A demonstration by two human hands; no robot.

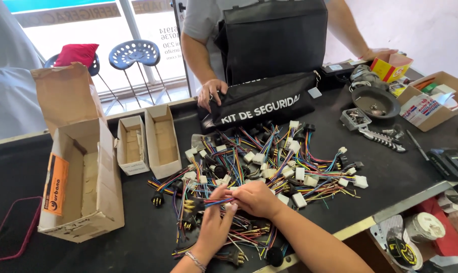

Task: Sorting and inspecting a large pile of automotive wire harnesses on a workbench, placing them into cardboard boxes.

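Our left hand [213, 222] and right hand [255, 198] both pinch shut on one wire bundle [215, 202], lifted just above the near edge of the connector harness pile [269, 159] on the black surface [401, 167].

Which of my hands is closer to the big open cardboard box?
Left. Your left hand is on the box's side of the wire pile, though not touching the big cardboard box. Your right hand is farther away, over the wires.

Bright daylight via rear window [87, 30], glare there; sharp focus; slight edge distortion
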